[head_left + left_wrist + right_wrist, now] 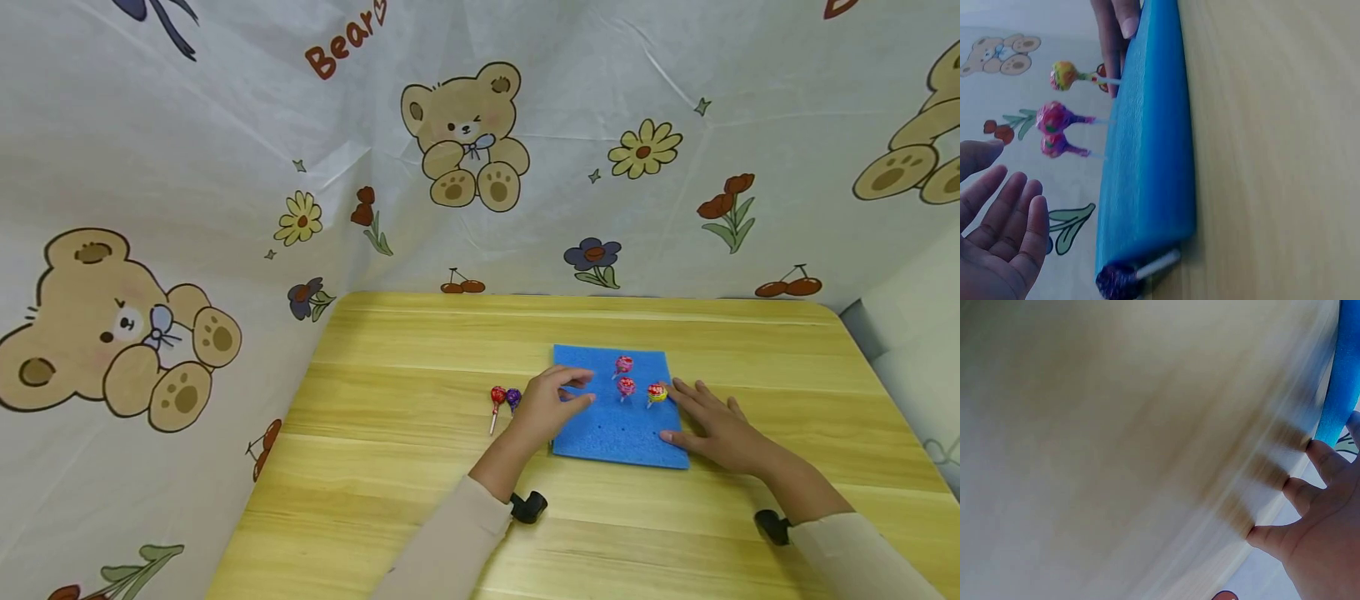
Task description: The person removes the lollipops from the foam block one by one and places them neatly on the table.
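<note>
A blue foam block [600, 442] lies flat on the table. Two pink lollipops, one farther back [623, 364] and one nearer [626, 387], and a yellow lollipop [657, 392] stand in it on their sticks. Over the block's left edge hovers my left hand [551, 404], its fingers loosely bent around nothing; the left wrist view shows its palm [997, 250] apart from the lollipops. My right hand [720, 429] is spread at the block's right edge, thumb on the foam's top and fingertips against the table. Small dark holes [622, 429] mark the foam's near half.
Left of the block, a red lollipop [498, 396] and a purple lollipop [513, 398] lie on the wooden table [420, 358]. The purple one's stick is partly hidden by my left hand. A bear-printed cloth [555, 233] hangs behind the table and along its left side.
</note>
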`<state>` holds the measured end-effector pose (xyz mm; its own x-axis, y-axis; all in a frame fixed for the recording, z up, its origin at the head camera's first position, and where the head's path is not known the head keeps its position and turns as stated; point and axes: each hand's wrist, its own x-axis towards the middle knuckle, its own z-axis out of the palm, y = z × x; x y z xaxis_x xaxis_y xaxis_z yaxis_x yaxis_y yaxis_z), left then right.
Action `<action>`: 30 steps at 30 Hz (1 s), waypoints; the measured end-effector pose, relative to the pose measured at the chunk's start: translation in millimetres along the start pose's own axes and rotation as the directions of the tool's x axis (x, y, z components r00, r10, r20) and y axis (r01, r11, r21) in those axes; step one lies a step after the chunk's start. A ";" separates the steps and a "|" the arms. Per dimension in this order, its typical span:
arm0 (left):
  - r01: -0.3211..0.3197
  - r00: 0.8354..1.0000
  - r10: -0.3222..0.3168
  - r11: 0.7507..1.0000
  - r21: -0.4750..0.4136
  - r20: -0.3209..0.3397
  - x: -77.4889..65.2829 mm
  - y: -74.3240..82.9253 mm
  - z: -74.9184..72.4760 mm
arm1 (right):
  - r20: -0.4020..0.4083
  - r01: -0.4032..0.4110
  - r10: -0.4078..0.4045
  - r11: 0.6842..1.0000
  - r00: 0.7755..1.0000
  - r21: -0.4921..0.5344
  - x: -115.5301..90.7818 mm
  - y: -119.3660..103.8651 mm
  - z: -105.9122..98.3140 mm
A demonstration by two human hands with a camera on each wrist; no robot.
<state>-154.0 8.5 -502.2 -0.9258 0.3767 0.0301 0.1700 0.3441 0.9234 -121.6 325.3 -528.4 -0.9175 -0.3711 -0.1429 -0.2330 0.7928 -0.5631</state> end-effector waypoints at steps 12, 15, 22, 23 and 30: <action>0.004 1.000 -0.002 0.997 0.081 -0.019 12.0 8.0 30.6 | 0.003 -0.004 0.004 1.000 1.000 -0.001 0.9 -2.3 0.1; -0.004 1.000 0.005 0.992 0.127 -0.007 14.7 8.7 36.3 | 0.004 -0.007 0.007 1.000 1.000 -0.004 0.8 -2.4 -0.1; -0.042 0.999 0.046 0.985 0.166 -0.020 21.4 4.5 47.8 | 0.004 -0.009 0.009 1.000 1.000 -0.001 0.6 -3.4 0.0; -0.042 0.999 0.046 0.984 0.172 -0.021 22.2 4.4 48.8 | 0.004 -0.010 0.010 1.000 1.000 -0.001 0.6 -3.3 -0.1; -0.028 0.999 0.035 0.982 0.186 -0.034 25.8 6.3 53.2 | 0.007 -0.015 0.015 1.000 1.000 -0.005 0.7 -3.4 0.1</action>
<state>-158.9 66.1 -516.0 -0.9304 0.3589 0.0750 0.2553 0.4873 0.8351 -121.4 322.3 -526.6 -0.9185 -0.3629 -0.1569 -0.2211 0.8004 -0.5572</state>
